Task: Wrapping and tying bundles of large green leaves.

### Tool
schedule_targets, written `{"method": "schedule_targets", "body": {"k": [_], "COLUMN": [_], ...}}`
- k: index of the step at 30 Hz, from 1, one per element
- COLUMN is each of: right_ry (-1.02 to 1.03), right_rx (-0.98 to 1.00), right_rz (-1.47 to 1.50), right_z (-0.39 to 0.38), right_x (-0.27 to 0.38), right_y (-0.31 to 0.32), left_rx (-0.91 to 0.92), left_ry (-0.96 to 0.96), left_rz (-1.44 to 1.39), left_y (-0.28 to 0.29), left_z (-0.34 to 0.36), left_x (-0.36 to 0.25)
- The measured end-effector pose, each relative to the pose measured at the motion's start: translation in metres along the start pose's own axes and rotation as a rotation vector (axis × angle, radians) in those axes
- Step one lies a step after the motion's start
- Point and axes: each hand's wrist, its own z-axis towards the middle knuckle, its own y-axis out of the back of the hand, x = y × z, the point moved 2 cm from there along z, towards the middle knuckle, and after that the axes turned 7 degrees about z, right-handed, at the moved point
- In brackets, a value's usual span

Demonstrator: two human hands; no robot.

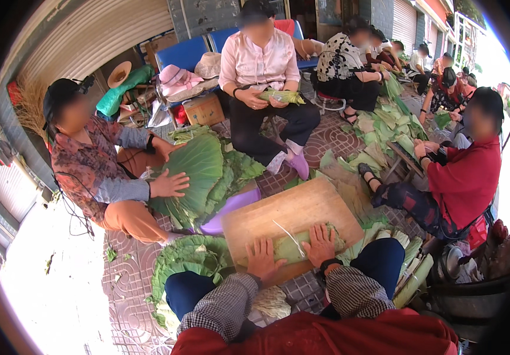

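A wooden board [266, 210] lies in front of me, close to my knees. On its near part is a flattened roll of pale green leaf [288, 248]. My left hand [263, 260] rests flat on the left end of the roll, fingers stretched out and apart. Over its right end lies my right hand [321, 245], also flat with fingers spread. Between my hands a thin white strip [290, 234], like a string or stalk, crosses the roll and sticks out beyond it. The parts of the roll under my palms are hidden.
Large green leaves [187, 266] are heaped by my left knee, with rolled leaf bundles [414, 269] at my right. A purple basin [231, 210] sits beyond the board. Opposite, a person [261, 77] holds a leaf roll; another at left handles a big leaf [193, 171].
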Motion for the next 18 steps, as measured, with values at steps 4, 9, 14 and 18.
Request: {"method": "schedule_targets", "body": {"k": [4,9,14,18], "right_ry": [-0.017,-0.015,-0.062,-0.066], "right_rx": [0.017,-0.017,-0.021,-0.012], "right_rz": [0.015,0.048,0.038,0.017], "right_z": [0.002,0.007,0.008,0.006], "right_x": [0.001,0.003,-0.008,-0.008], "right_y": [0.000,0.009,0.006,0.006], "left_rx": [-0.045,0.030,0.045,0.020], "left_ry": [-0.121,-0.132,-0.148,-0.164], "left_rz": [0.018,-0.065,-0.048,-0.043], "left_y": [0.009,0.003,0.001,0.003], "left_z": [0.009,0.015,0.015,0.014], "left_x": [-0.015,-0.023,-0.025,-0.026]}}
